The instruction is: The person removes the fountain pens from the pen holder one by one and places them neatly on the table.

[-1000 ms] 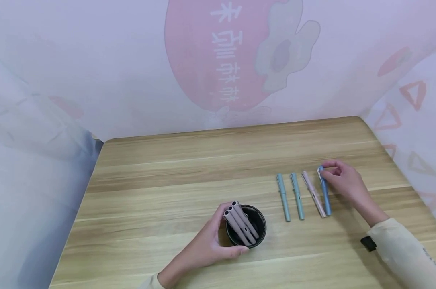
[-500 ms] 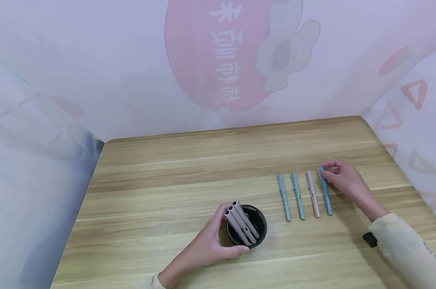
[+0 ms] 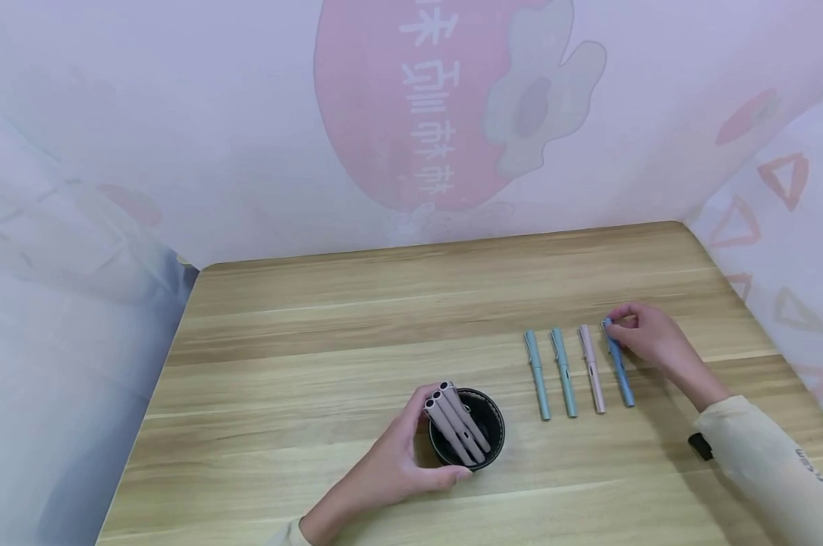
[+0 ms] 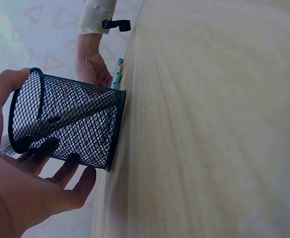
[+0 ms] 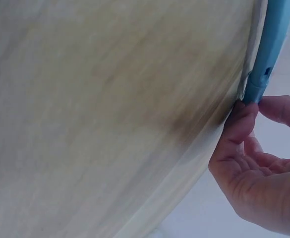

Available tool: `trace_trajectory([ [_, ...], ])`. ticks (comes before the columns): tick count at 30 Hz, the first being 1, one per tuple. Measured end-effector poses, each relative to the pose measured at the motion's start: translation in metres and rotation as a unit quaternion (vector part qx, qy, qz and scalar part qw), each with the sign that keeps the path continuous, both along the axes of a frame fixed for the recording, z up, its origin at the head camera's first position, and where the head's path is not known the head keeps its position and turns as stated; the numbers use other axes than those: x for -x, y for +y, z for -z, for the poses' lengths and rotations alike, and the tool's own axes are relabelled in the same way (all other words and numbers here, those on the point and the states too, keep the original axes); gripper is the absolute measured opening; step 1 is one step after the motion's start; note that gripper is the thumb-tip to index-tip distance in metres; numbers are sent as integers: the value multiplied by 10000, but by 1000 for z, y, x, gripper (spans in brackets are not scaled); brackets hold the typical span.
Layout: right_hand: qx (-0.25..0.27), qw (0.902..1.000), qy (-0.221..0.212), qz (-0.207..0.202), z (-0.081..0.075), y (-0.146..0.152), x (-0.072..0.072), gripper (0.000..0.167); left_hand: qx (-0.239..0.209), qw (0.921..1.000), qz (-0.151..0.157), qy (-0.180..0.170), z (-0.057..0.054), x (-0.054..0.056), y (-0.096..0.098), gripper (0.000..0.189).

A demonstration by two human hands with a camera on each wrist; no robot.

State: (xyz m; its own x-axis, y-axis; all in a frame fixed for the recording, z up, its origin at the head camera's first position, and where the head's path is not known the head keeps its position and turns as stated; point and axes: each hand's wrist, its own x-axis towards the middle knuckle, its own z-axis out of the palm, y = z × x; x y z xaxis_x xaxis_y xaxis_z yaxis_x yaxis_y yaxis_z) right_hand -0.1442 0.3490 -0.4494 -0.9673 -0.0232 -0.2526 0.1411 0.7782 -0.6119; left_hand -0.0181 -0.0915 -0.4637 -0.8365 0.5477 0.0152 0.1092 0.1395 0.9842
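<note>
My left hand (image 3: 397, 469) holds a black mesh pen holder (image 4: 68, 116), fingers and thumb curled round its side. The holder stands upright on the table, and several greyish-pink pens (image 3: 455, 426) lean inside it. Farther right, my right hand (image 3: 655, 341) pinches the clip end of a blue pen (image 3: 621, 373) between thumb and fingertips; the right wrist view shows this grip up close. The blue pen lies slightly slanted on the table. To its left lie a pale pink pen (image 3: 592, 370) and two teal pens (image 3: 537, 375), roughly parallel, clips towards the far side.
The wood-grain table (image 3: 329, 326) has its far edge against a printed white curtain (image 3: 247, 152). More curtain hangs along both sides. A small black strap piece (image 3: 701, 446) sticks out by the right sleeve.
The pink pen, slanted with its lower end near the blue pen, now lies straighter and apart from it. The blue pen's near end has swung right. My left hand and the holder stay put.
</note>
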Motion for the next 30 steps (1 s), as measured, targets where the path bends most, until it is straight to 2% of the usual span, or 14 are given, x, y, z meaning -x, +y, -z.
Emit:
trace_trajectory([
  [8,-154,9998,159,-21,-1,-1,-2,39,82,9999,-33,-64,-1,-2,-1,88],
  [14,-426,9983,342,219,-12,-1,-14,52,132,9999,-7,8,-1,-1,0,89],
  [17,-458,9968,589,276,-17,-3,-20,52,145,9999,0,-5,-1,0,0,89],
  [25,-38,9862,1650,97,-27,-28,-44,31,191,9998,-27,-20,-1,-1,-1,88],
  [30,520,9791,1964,-31,-36,-49,-58,24,151,9999,-8,23,-1,0,0,88],
])
